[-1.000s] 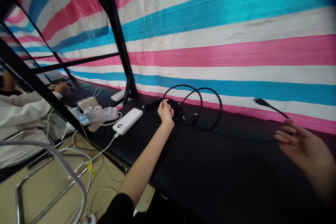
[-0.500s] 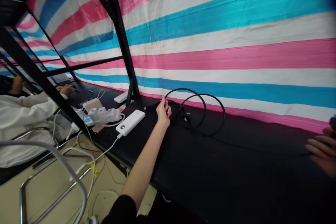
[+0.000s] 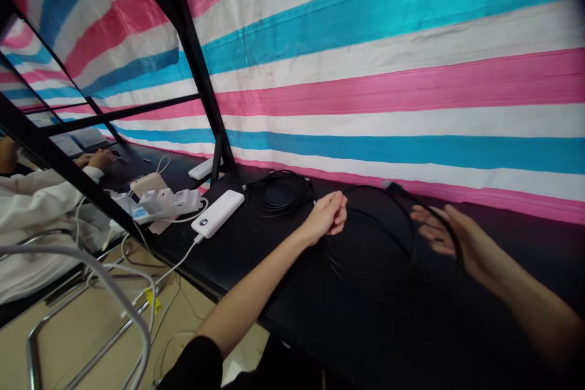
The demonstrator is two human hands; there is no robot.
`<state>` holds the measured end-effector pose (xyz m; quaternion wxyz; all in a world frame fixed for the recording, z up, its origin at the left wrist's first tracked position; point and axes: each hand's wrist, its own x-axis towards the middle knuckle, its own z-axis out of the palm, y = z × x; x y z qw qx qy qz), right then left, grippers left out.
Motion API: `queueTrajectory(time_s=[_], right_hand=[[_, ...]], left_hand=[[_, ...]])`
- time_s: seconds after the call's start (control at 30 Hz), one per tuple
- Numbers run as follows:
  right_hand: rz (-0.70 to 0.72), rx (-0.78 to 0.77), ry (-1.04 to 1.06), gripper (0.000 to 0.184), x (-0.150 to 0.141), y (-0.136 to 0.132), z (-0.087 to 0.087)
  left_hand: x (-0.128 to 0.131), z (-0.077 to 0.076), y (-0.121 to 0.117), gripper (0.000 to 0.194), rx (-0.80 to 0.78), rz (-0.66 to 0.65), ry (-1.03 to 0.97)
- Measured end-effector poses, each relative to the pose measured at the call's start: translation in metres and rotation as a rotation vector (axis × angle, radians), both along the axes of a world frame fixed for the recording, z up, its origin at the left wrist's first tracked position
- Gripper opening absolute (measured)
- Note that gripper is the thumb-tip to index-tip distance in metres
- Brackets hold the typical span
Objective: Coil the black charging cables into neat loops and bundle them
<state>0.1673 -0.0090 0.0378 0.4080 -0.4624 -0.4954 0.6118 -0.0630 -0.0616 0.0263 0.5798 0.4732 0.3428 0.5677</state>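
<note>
While the looped black cable [image 3: 419,200] was clenched in the left hand [image 3: 326,217], grasping by the right hand [image 3: 473,244] could not be determined.

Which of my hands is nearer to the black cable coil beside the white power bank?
Left. Your left hand is just to the right of the coil; your right hand is farther right, past the left hand.

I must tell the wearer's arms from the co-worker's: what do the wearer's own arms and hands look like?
On the left arm, a black fabric sleeve with no visible marking ends partway down; the left hand is bare, without visible glove or watch. The right arm and right hand are bare as far as the view reaches; slight blur hides finer detail.
</note>
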Motion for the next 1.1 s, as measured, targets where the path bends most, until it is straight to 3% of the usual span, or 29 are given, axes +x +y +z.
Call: queueTrajectory(time_s=[0.13,0.23,0.47,0.53,0.67,0.77,0.83,0.9,1.0,1.1], right_hand=[[0.207,0.002,-0.208,0.055,-0.011,-0.008,-0.015],[0.263,0.039,-0.352,0.057,-0.014,-0.01,-0.021],[0.039,0.1,-0.259,0.051,-0.005,0.0,-0.02],[-0.012,0.1,-0.186,0.051,-0.003,0.002,-0.019],[-0.032,0.076,-0.073,0.051,-0.004,-0.002,-0.013],[-0.023,0.099,-0.022,0.048,-0.007,-0.006,-0.009],[-0.019,0.13,-0.023,0.046,-0.008,-0.008,-0.008],[-0.037,0.164,-0.046,0.044,-0.007,-0.008,-0.009],[-0.106,0.2,-0.05,0.042,-0.003,-0.005,-0.008],[-0.178,0.139,0.049,0.042,0.003,0.0,-0.002]], left_hand=[[0.012,-0.007,-0.004,0.037,-0.025,0.007,0.025],[0.016,-0.009,-0.005,0.033,-0.037,0.089,0.083],[0.009,-0.013,-0.007,0.035,0.069,0.36,0.739],[0.008,-0.016,-0.006,0.035,0.053,0.437,0.82],[0.006,-0.022,-0.004,0.037,0.035,0.45,0.83],[0.004,-0.024,-0.006,0.022,-0.013,0.458,0.853],[0.001,-0.024,-0.009,0.037,-0.06,0.461,0.878],[-0.001,-0.025,-0.009,0.038,-0.073,0.458,0.876],[-0.004,-0.024,-0.005,0.033,-0.017,0.496,0.8],[-0.005,-0.021,0.003,0.034,0.027,0.577,0.672]])
